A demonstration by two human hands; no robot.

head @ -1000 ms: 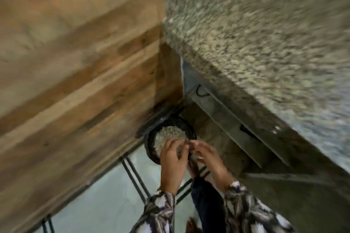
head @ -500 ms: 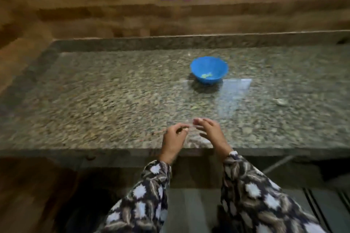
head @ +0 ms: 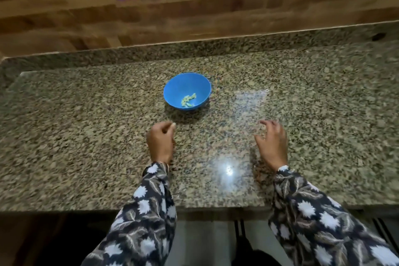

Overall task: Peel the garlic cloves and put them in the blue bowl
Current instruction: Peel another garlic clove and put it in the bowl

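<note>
Small pale clove (head: 173, 123) in left hand (head: 160, 142), near blue bowl (head: 183, 85); right hand (head: 273, 142) loose

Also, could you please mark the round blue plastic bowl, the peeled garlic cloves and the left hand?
Round blue plastic bowl (head: 179, 85): head view, inner wall.
Peeled garlic cloves (head: 188, 100): head view, heap's middle.
Left hand (head: 160, 143): head view, back.

Peeled garlic cloves (head: 188, 100) inside blue bowl (head: 183, 84)
</note>
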